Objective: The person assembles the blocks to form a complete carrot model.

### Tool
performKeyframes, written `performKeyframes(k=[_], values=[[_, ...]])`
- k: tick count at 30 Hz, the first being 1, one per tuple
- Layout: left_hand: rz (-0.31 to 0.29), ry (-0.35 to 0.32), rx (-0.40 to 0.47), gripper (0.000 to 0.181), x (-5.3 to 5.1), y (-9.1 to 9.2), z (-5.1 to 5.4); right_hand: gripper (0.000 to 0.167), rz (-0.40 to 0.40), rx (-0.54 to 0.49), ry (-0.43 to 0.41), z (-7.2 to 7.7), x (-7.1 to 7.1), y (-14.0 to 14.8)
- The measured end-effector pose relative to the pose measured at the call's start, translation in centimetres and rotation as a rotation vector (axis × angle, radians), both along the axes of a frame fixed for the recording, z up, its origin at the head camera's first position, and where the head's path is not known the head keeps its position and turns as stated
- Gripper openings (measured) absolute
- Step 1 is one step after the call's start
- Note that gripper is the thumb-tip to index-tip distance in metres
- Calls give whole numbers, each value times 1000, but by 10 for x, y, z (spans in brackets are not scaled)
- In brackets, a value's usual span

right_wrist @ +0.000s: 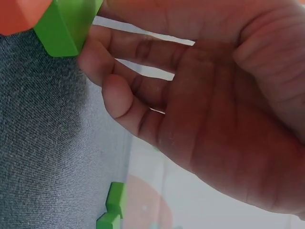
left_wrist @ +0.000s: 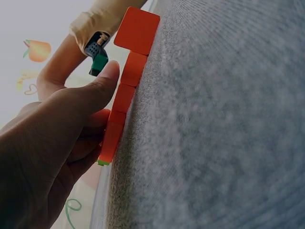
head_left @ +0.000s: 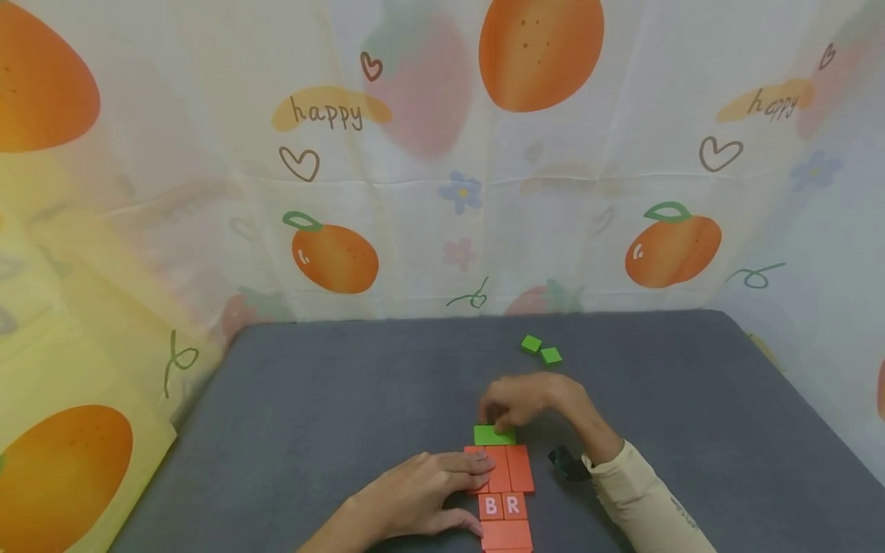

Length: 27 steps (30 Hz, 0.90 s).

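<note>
A row of flat orange blocks (head_left: 520,468) lies on the table, two of them marked with a white B (head_left: 491,505) and R (head_left: 513,504). At its far end sits a green rectangular block (head_left: 487,436), against the orange ones. My left hand (head_left: 425,491) rests from the left with fairly straight fingers on the orange blocks, its thumb beside the nearer ones. With bent fingers, my right hand (head_left: 522,401) pinches the green block from the far side. Close up, the right wrist view shows fingertips (right_wrist: 95,59) at that block's edge.
Two small green blocks (head_left: 531,344) (head_left: 551,356) lie farther back on the grey table (head_left: 346,384). A dark device (head_left: 568,465) is at the right cuff. Behind the table hangs a fruit-printed cloth (head_left: 415,230).
</note>
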<state>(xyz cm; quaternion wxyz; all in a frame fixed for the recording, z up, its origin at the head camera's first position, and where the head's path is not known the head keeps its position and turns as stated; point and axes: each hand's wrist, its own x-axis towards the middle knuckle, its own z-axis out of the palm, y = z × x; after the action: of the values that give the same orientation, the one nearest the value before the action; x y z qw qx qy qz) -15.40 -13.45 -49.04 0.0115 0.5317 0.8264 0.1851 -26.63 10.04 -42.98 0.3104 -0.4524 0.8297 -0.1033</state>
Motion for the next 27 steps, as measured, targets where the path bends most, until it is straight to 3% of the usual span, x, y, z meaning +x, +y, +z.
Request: performKeyframes(k=[19,27], values=[[15,-15,7,58,0,1,0,19,-48,-13,-31,4,3,0],[11,0,14,58,1,1,0,22,-59,-31,-3,5,0,4]])
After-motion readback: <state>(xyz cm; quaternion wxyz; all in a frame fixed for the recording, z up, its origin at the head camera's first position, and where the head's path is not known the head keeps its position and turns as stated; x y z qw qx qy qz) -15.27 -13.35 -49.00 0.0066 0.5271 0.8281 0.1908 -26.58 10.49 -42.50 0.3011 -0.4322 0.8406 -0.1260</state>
